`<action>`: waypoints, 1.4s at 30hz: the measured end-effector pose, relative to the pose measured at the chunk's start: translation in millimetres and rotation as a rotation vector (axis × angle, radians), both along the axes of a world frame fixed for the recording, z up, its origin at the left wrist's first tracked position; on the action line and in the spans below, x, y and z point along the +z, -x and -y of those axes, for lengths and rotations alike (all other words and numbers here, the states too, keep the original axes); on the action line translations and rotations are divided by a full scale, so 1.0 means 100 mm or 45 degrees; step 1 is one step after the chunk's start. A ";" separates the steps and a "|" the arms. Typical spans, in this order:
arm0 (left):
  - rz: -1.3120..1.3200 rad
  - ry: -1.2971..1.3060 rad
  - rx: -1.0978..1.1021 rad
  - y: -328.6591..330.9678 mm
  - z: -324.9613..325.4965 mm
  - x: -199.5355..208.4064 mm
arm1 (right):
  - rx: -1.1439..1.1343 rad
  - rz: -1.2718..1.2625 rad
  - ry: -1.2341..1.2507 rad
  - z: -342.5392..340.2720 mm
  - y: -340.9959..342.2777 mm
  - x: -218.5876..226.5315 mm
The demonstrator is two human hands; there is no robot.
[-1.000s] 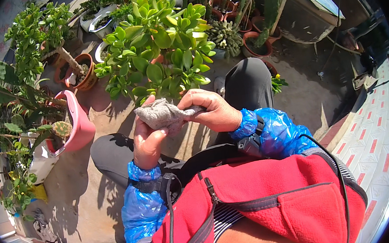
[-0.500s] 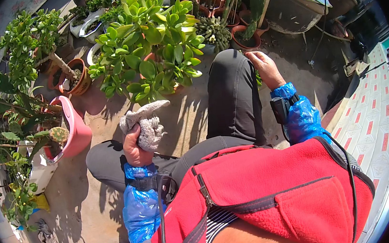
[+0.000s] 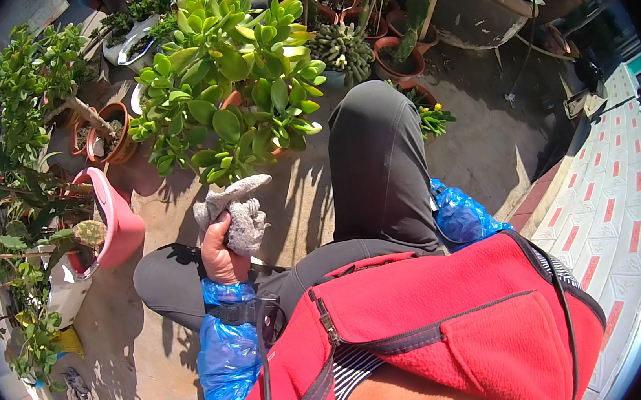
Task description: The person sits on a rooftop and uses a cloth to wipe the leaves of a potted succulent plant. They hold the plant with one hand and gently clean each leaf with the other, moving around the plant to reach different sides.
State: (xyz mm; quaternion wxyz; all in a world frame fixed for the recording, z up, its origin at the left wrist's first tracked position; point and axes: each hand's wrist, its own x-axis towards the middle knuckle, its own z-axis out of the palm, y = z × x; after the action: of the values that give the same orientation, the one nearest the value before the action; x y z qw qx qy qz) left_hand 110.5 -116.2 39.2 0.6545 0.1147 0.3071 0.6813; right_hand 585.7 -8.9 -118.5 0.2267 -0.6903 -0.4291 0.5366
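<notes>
My left hand is closed around a bunched, dirty-white knitted work glove, held up above my bent left leg. Just beyond the glove stands a big jade plant with thick green leaves, its pot mostly hidden by foliage. My right hand is out of sight behind my raised right knee; only the blue plastic sleeve on that forearm shows. A small potted plant with yellow flowers stands beside that knee, its pot partly covered by it.
To the left are a pink pot with cactus pads and an orange pot with a woody succulent. Several terracotta pots crowd the far side, near a large brown tub. A tiled wall rises at right.
My right hand has dropped from beside the knee to behind it, out of view. The yellow-flowered plant is now uncovered. My left hand still grips the glove.
</notes>
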 end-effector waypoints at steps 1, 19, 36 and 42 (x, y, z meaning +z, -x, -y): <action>-0.008 -0.002 -0.008 0.00 0.00 0.01 | -0.019 -0.015 0.012 0.02 0.00 0.00; -0.095 0.042 -0.027 -0.09 -0.02 0.03 | -0.207 -0.186 0.117 -0.38 -0.10 0.19; -0.118 0.073 -0.042 -0.20 -0.08 0.10 | -0.325 -0.275 0.193 -0.29 -0.10 0.14; -0.155 -0.027 -0.139 -0.18 -0.08 0.09 | -0.355 -0.313 0.210 -0.23 -0.06 0.11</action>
State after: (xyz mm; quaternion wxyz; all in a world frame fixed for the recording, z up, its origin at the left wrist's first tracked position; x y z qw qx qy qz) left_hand 128.8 -108.6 47.7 0.6695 0.1795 0.3323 0.6396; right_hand 591.4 13.8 -107.1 0.2921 -0.6886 -0.2529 0.6136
